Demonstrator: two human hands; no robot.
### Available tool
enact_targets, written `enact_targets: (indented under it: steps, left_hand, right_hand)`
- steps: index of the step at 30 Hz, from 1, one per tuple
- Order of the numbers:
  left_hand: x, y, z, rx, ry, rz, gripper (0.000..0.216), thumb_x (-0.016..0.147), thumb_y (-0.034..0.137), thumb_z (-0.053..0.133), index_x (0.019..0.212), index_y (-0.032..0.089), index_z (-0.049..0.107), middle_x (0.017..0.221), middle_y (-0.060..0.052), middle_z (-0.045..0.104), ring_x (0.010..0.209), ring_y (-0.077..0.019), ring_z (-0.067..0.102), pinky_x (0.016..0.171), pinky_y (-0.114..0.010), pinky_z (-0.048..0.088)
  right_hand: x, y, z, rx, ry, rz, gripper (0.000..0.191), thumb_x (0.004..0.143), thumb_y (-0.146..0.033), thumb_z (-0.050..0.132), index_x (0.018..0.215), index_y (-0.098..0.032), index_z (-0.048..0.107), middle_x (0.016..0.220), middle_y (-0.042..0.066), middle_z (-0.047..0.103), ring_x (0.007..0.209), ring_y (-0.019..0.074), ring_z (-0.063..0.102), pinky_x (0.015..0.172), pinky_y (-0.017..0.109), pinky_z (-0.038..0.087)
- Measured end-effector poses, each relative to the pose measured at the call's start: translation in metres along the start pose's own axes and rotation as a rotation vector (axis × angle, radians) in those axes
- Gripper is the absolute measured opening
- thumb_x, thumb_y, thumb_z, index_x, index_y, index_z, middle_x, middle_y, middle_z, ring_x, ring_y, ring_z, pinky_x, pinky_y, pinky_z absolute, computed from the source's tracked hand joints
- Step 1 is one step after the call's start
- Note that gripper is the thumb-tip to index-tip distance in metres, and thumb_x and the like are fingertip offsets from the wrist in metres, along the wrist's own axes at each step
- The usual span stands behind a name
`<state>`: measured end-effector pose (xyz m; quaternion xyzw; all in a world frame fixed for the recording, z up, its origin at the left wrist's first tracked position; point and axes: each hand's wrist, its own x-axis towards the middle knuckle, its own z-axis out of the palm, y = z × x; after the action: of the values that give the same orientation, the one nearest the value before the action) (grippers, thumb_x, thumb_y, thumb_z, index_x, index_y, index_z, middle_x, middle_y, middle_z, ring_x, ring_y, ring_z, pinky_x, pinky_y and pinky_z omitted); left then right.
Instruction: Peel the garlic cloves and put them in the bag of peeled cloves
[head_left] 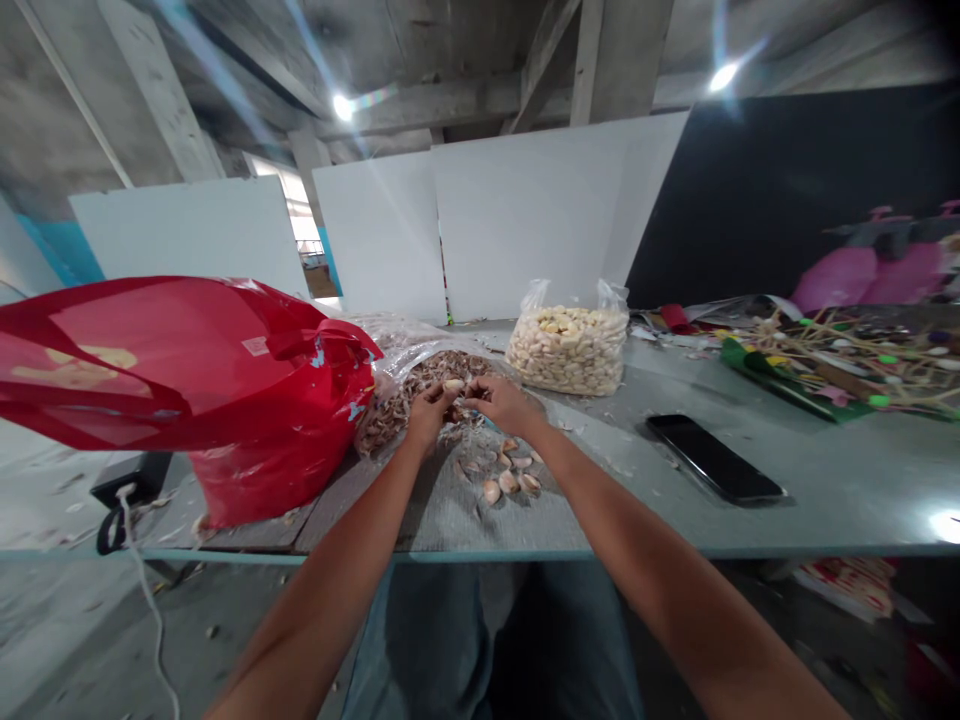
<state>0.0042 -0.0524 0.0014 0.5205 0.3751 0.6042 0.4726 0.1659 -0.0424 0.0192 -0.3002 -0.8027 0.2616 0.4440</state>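
Note:
My left hand (429, 410) and my right hand (501, 402) meet over the grey table (825, 480), both pinched on one garlic clove (453, 385) held between the fingertips. Right behind them lies an open clear bag of unpeeled garlic cloves (409, 385). Several loose cloves and bits of skin (510, 478) lie on the table just under my right wrist. A clear bag full of pale peeled cloves (568, 345) stands farther back, to the right of my hands.
A big red plastic bag (225, 385) fills the table's left side. A black phone (714, 458) lies flat at the right. Sticks and coloured craft scraps (832, 360) are piled at the far right. White boards (525, 220) stand behind the table.

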Motion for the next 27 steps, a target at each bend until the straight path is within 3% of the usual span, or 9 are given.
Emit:
enact_targets:
  steps: [8, 15, 20, 23, 27]
  left_hand:
    - [-0.002, 0.000, 0.002, -0.162, -0.054, -0.088, 0.058, 0.059, 0.043, 0.081, 0.108, 0.018, 0.062, 0.071, 0.003, 0.061, 0.045, -0.0064, 0.051, 0.045, -0.021, 0.039]
    - [0.004, 0.001, -0.006, -0.330, 0.072, -0.078, 0.046, 0.062, 0.040, 0.081, 0.096, 0.021, 0.056, 0.088, 0.001, 0.068, 0.050, -0.0059, 0.052, 0.047, -0.020, 0.039]
    - [0.010, 0.000, -0.011, -0.390, 0.081, -0.080, 0.040, 0.066, 0.043, 0.078, 0.094, 0.021, 0.058, 0.096, -0.001, 0.069, 0.059, -0.0077, 0.056, 0.050, -0.020, 0.042]
    - [0.010, -0.001, -0.009, -0.413, 0.095, -0.084, 0.042, 0.060, 0.037, 0.083, 0.092, 0.021, 0.061, 0.086, 0.002, 0.066, 0.061, -0.0076, 0.055, 0.051, -0.019, 0.042]
    - [0.006, 0.002, -0.006, -0.399, 0.075, -0.087, 0.048, 0.054, 0.031, 0.086, 0.094, 0.022, 0.062, 0.079, 0.004, 0.062, 0.058, -0.0056, 0.052, 0.052, -0.019, 0.043]
  right_hand:
    - [0.000, 0.002, -0.001, -0.192, 0.078, -0.107, 0.012, 0.084, -0.026, 0.059, 0.079, -0.015, 0.062, 0.077, 0.003, 0.060, 0.074, 0.0159, 0.051, 0.072, 0.029, 0.039]
    - [0.000, -0.004, 0.002, -0.182, -0.056, -0.078, 0.004, 0.081, -0.017, 0.063, 0.077, -0.015, 0.061, 0.073, 0.001, 0.060, 0.071, 0.0146, 0.051, 0.069, 0.027, 0.039]
    - [-0.002, 0.006, 0.000, -0.204, 0.047, -0.042, 0.007, 0.079, -0.013, 0.063, 0.086, -0.015, 0.064, 0.080, 0.002, 0.063, 0.074, 0.0145, 0.054, 0.071, 0.026, 0.041]
    - [-0.002, 0.012, -0.001, -0.254, 0.107, -0.071, 0.018, 0.080, -0.011, 0.059, 0.094, -0.017, 0.068, 0.087, 0.004, 0.064, 0.080, 0.0160, 0.056, 0.079, 0.029, 0.043]
    - [-0.001, 0.010, -0.001, -0.304, 0.136, -0.107, 0.018, 0.083, -0.015, 0.059, 0.094, -0.019, 0.073, 0.090, 0.006, 0.066, 0.088, 0.0183, 0.057, 0.086, 0.034, 0.043]
